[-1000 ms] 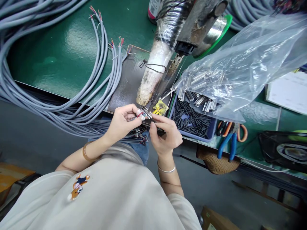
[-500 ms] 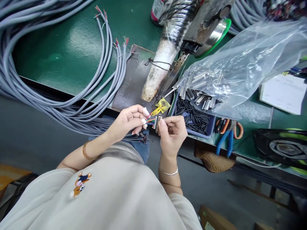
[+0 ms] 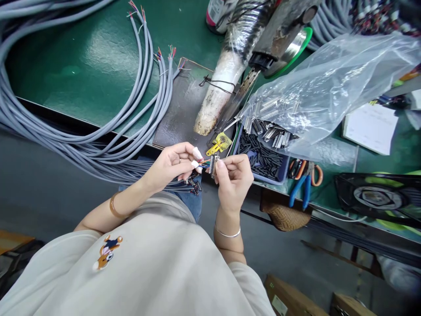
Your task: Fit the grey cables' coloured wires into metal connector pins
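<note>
- My right hand [image 3: 234, 181] pinches the metal plug [image 3: 212, 166], in between my hands.
- Its long side runs nearly up and down; its wire side faces my left hand [image 3: 171, 166].
- That hand pinches the bright wires [image 3: 205, 162].

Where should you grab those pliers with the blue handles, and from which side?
Probably by the blue handles, from the near side: their ends stick out past the edge of the green table, leaving room to close around them.

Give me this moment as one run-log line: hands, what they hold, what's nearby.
left hand: pinching wires | right hand: holding connector | near right hand: bin | right of bin: pliers
</note>
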### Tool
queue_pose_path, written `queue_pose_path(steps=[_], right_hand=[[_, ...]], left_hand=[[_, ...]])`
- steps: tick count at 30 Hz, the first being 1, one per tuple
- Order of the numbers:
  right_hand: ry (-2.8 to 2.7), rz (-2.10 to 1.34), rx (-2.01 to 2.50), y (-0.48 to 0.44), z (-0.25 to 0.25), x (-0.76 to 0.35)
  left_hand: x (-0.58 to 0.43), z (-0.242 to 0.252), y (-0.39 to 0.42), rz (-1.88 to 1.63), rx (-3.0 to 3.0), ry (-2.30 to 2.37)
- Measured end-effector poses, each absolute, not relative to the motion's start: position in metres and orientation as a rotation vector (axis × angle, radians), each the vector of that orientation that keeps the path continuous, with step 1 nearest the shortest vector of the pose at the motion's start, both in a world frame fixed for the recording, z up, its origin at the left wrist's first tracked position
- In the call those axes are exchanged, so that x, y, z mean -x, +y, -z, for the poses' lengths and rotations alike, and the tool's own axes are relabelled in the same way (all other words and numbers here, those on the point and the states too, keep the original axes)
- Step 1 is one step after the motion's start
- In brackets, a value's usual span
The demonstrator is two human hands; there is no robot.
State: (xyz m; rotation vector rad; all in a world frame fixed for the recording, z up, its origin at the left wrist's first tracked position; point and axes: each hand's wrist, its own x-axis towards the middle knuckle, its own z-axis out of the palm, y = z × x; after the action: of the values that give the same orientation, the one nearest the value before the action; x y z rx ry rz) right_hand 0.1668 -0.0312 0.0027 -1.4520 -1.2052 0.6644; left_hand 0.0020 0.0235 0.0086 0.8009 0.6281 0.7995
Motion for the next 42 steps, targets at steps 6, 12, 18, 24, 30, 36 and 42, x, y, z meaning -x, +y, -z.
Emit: queue_pose_path(steps=[6, 12, 18, 24, 30, 36, 42], right_hand=[[-1.156, -0.806, 1.369, -0.027, -0.008, -0.170], [-1.380, -0.635, 1.516, -0.032, -0.015, -0.169], [-1.394, -0.229, 1.549, -0.035, -0.015, -0.176], [-1.207, -0.062, 1.328, -0.039, -0.014, -0.177], [-1.506, -0.040, 1.415, -0.042, 0.001, -0.179], [-1.601, -0.045, 1.335, -0.038, 0.006, -0.178], [-1.472, -0.062, 1.225, -0.041, 0.017, -0.179]], left_hand=[[0.005, -0.008, 0.022, -0.893, -1.238, 0.611], [0.007, -0.004, 0.019, -0.873, -1.853, 0.671], [0.001, -0.003, 0.016, -0.724, -1.213, 0.733], [0.000, 0.002, 0.026, -0.662, -0.731, 0.618], [0.001, 0.002, 0.029, -0.641, -0.644, 0.576], [0.003, 0.004, 0.030, -0.663, -0.664, 0.480], [0.005, 0.002, 0.029, -0.670, -0.699, 0.465]])
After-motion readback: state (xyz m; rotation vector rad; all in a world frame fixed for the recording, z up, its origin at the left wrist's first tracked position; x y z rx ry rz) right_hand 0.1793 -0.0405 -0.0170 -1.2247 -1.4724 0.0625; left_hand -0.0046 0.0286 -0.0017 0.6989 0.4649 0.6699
